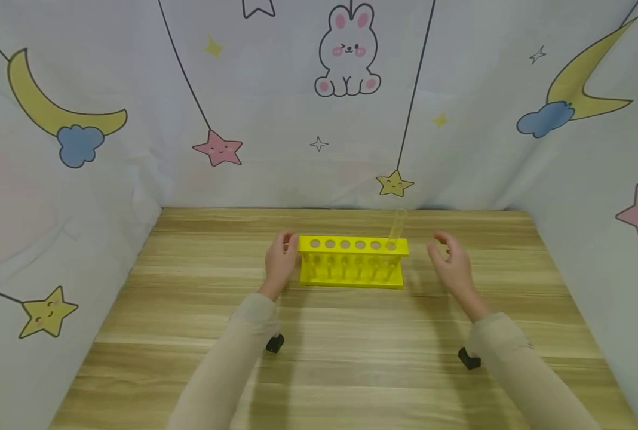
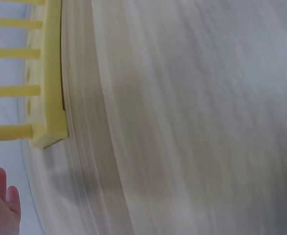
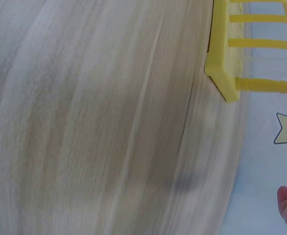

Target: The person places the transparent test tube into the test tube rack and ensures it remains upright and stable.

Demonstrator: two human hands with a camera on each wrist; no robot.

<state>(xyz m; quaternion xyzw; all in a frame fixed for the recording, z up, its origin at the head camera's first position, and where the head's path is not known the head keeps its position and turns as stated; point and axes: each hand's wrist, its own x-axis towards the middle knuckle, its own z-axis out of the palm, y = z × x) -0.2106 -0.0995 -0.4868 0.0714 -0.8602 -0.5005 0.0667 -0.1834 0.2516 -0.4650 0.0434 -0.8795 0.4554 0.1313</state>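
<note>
A yellow test tube rack [image 1: 352,280] with a row of round holes along its top stands on the wooden table. At its right end a clear test tube [image 1: 398,224] sticks up, leaning slightly; whether it sits in the last hole or just behind it, I cannot tell. My left hand [image 1: 281,261] is at the rack's left end, fingers loosely bent. The left wrist view shows those fingers [image 2: 0,180] beside the rack's base [image 2: 53,98], not around it. To the right of the rack, my right hand [image 1: 453,266] is held in the air, loosely curved and holding nothing.
The wooden table [image 1: 346,358] reaches back to a white cloth [image 1: 276,107] printed with moons, stars and a rabbit. This cloth also hangs along the left and right sides. A black wrist piece [image 1: 275,343] shows under the left sleeve, another [image 1: 468,359] under the right.
</note>
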